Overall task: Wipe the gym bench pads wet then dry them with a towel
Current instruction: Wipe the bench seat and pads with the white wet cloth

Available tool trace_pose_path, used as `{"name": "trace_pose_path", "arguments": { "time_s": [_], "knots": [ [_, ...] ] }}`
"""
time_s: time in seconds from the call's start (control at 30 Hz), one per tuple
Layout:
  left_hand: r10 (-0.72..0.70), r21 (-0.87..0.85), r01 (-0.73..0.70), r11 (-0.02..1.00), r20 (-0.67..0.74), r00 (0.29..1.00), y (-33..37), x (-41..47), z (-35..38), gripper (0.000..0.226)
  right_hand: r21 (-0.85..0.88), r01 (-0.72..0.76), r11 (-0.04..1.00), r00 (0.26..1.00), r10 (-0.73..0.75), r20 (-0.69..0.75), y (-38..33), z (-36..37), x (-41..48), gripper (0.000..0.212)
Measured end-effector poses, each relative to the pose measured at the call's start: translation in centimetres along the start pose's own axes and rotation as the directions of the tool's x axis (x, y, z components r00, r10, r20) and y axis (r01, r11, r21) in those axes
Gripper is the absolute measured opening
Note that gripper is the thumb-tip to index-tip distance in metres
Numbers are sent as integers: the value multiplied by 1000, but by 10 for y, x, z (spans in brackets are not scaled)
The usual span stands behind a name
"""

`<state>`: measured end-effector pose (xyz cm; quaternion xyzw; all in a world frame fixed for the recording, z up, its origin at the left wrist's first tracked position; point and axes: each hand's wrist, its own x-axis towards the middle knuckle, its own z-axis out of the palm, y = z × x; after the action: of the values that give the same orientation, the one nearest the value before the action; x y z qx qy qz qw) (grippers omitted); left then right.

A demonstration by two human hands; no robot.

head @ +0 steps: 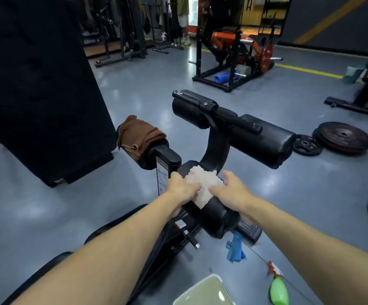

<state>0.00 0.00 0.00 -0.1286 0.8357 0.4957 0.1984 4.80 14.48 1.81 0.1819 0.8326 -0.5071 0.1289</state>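
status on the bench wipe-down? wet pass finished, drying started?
Done: can't tell; no pad shows an obvious wet sheen. In hand: the wet pass. The left hand and right hand hold the pale cloth on the lower roller pad, with the basin nearby. To do: drying looks unstarted; the brown towel lies draped over the side roller pad, untouched. The upper roller pads probably need attention too.
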Motion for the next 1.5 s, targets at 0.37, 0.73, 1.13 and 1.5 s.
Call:
{"name": "trace_pose_path", "arguments": {
  "time_s": [0.37,0.73,1.13,1.5],
  "knots": [
    [-98,-492,96,865,20,995,-16,-10,-8,9,-360,-60,931,964,-40,-264,-9,35,7,14],
    [-10,-571,-29,821,-65,998,-180,2,-98,10,140,128,982,992,-127,-12,26,215,13,23],
    [343,641,-193,743,-116,932,-395,138,-82,60,-754,504,420,797,-563,219,158,354,140,55],
    [536,757,-259,600,-141,832,-414,154,-82,73,-865,457,206,700,-684,207,171,357,172,52]
  ]
}}
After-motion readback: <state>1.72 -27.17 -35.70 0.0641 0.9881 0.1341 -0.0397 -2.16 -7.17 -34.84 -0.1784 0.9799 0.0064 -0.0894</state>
